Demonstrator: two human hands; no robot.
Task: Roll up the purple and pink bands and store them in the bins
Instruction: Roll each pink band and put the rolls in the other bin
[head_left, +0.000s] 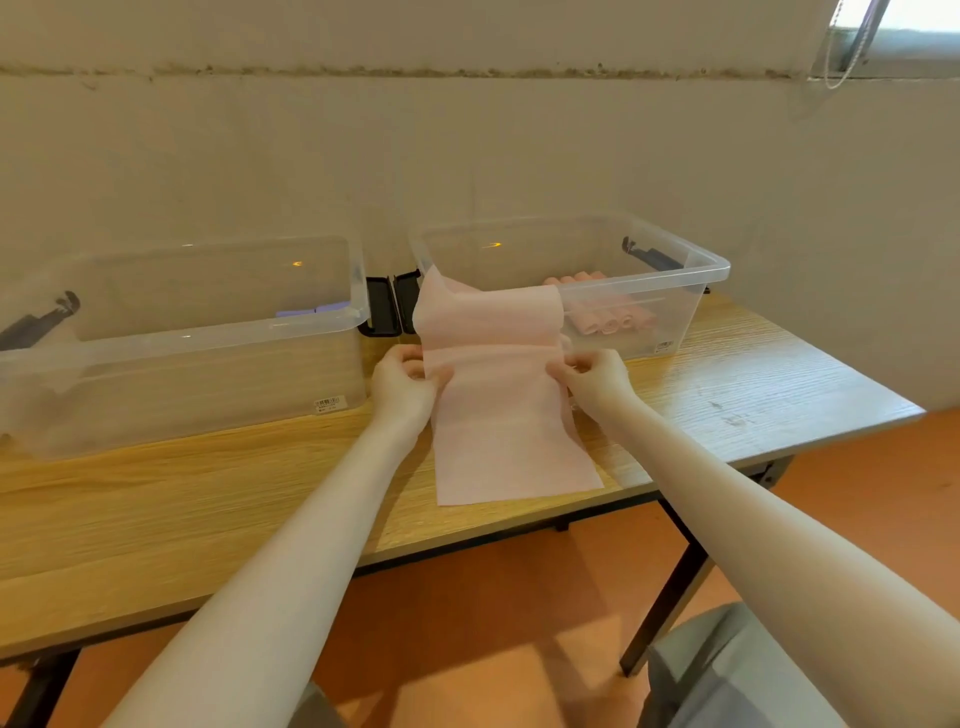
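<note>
Head view: left hand (402, 382) and right hand (597, 376) each have a pinch grip on the pink band (498, 395) edges; should keep both sides level so it rolls straight.

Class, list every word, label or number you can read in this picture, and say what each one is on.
No text here can be read.
Sticker on the left bin: print too small and blurred.
Sticker on the right bin: too small and blurred.
Pink band: no print visible.

A wooden table (208, 499) on black legs stands against a beige wall (467, 145), over an orange floor (467, 597).
</note>
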